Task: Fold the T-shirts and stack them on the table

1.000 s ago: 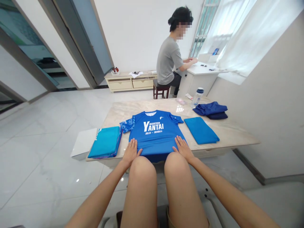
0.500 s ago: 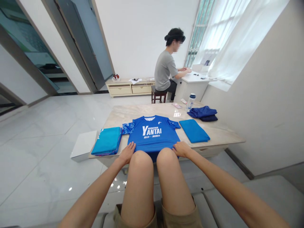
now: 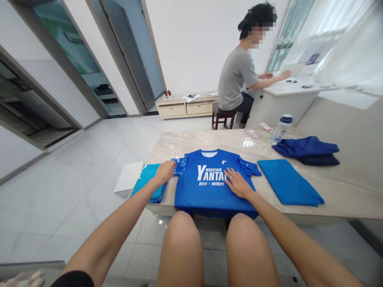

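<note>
A blue T-shirt (image 3: 206,199) with white "Marathon Yantai" lettering lies spread face up on the tabletop, its lower edge hanging over the front. My left hand (image 3: 165,172) pinches the patterned sleeve at the shirt's left side. With fingers stretched out, my right hand (image 3: 237,183) rests flat on the shirt's chest, over the end of the lettering. A stack of folded turquoise clothes (image 3: 146,179) sits left of the shirt, partly covered by my left hand and forearm. To the right lies a folded blue garment (image 3: 289,181).
The marble-look table (image 3: 179,139) also bears a water bottle (image 3: 281,129) and crumpled dark blue clothing (image 3: 308,149). A white box (image 3: 125,179) stands beyond its left end. Another person (image 3: 236,79) sits on a stool at a white desk (image 3: 287,89).
My left hand has moved from the shirt's hem up to the left sleeve. My right hand has left the hem and now lies on the chest. The view has shifted left.
</note>
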`<state>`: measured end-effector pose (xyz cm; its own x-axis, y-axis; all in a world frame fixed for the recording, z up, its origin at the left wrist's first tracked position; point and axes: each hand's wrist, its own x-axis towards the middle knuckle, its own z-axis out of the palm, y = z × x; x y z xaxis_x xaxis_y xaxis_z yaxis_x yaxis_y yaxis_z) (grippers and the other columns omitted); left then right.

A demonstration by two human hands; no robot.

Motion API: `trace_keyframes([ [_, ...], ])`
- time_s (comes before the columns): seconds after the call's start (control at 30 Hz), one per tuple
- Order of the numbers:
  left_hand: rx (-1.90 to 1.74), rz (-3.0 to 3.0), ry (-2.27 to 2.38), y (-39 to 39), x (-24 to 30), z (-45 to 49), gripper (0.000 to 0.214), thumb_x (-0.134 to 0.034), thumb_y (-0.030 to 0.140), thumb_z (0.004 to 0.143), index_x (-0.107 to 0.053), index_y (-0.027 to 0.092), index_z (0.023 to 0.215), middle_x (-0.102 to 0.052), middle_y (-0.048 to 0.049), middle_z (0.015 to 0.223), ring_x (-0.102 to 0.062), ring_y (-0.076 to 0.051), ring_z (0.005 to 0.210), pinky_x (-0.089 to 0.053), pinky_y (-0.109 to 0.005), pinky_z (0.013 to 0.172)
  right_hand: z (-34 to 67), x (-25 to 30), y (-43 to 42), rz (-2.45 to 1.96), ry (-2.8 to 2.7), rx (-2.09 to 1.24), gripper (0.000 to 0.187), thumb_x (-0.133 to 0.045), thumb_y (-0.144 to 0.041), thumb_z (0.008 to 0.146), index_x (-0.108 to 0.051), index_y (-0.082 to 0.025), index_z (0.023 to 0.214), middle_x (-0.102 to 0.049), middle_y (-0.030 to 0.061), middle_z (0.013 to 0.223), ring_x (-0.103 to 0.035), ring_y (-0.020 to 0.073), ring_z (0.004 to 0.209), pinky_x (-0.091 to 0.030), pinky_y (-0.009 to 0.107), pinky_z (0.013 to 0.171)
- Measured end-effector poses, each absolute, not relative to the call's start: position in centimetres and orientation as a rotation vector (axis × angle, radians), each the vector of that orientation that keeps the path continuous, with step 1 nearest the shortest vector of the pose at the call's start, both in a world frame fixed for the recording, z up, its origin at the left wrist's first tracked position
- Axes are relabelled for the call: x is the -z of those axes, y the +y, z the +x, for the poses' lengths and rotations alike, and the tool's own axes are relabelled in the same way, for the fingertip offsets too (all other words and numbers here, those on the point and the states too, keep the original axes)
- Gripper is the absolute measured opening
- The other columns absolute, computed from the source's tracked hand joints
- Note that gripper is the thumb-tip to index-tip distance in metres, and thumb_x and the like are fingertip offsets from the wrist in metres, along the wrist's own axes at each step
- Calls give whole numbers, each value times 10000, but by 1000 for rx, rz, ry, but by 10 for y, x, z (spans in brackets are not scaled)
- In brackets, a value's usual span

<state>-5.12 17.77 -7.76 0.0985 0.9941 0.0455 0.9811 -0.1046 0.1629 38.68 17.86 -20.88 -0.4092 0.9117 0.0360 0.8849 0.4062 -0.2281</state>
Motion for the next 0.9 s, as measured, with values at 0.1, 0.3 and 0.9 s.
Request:
trace_keyframes([
  [0.1, -160, 2183, 2115, 225, 86, -57, 353, -474, 203, 1073, -760, 216, 1278, -763, -146, 1349, -674, -309, 1331, -491, -378, 1126, 395, 226, 179, -1606, -2464, -187, 721, -254, -576, 1153, -390, -226, 1768, -272, 85, 1845, -190, 298, 1735, -222, 567, 1396],
  [0.3, -10, 1930, 2270, 281, 127, -56, 461, -730, 400, 944, -695, 187, 1351, -667, -212, 1498, -617, -382, 1408, -522, -440, 1106, 418, 235, 174, -1653, -2361, -89, 737, -240, -603, 1155, -404, -218, 1761, -283, 79, 1844, -205, 305, 1734, -232, 566, 1394],
  [0.9, -686, 1458, 2055, 261, 98, -43, 227, -720, 373, 931, -556, 226, 877, -618, 16, 702, -630, -166, 645, -507, -250, 609, 411, 217, 169, -1706, -2369, -142, 721, -262, -535, 1148, -415, -171, 1752, -269, 106, 1848, -200, 330, 1733, -204, 574, 1394],
])
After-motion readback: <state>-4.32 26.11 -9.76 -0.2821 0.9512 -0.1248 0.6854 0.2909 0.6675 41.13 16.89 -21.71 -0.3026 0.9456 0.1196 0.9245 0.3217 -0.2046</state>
